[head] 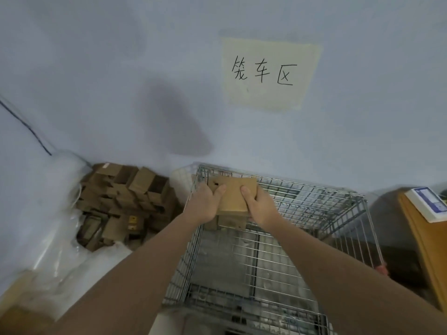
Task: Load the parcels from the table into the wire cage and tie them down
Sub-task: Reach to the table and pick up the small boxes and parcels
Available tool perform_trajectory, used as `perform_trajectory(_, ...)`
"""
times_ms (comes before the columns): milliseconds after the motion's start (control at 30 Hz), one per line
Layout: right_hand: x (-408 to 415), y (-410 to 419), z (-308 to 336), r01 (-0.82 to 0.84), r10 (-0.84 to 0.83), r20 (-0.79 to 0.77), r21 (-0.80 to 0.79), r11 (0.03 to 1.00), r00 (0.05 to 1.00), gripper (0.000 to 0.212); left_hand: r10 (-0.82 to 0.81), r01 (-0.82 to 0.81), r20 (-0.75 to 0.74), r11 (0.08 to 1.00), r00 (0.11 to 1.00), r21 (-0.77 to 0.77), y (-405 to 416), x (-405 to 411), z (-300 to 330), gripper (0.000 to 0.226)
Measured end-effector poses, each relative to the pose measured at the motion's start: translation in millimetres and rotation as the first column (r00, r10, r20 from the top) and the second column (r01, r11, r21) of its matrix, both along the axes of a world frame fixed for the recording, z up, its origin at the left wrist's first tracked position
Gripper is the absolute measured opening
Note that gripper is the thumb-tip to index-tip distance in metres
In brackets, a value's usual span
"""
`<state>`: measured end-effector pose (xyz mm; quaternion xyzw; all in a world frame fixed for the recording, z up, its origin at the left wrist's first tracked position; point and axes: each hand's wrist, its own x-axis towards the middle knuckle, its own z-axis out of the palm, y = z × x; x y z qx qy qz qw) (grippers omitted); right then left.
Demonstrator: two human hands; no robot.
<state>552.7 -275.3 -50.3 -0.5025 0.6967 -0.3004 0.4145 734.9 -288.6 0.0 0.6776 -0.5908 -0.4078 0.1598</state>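
Both hands, left hand point(208, 201) and right hand point(257, 204), clamp a cardboard parcel point(233, 197) over the wire cage point(266, 238), toward its twelve o'clock wall. I judge loading is barely begun; the cage floor looks bare, and no tie-down is visible.

A parcel storeroom or small warehouse corner: a handwritten paper wall sign point(269, 73) marks the cage-cart area, above a silver wire cage point(278, 228) and a heap of brown cardboard boxes point(123, 201).
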Motion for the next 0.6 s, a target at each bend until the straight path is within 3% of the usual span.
perform_trajectory(167,2,-35,-77,0.001,-0.003,0.019,0.108,0.994,1.0,0.105,0.039,-0.036,-0.024,0.99,0.999,0.135,-36,-5,-62,0.075)
perform_trajectory(400,7,-27,-235,0.045,-0.078,0.088,0.327,0.944,0.993,0.098,0.091,-0.086,0.005,0.921,0.996,0.379,-51,-6,-236,0.084)
perform_trajectory(500,9,-32,-314,0.085,-0.146,0.123,0.403,0.911,0.982,0.1,0.033,-0.04,0.025,0.895,0.999,0.444,-67,-6,-328,0.064)
perform_trajectory(600,11,-45,-392,0.111,-0.184,0.122,0.451,0.885,0.975,0.069,-0.003,-0.016,0.042,0.895,0.999,0.445,-82,-12,-412,0.037)
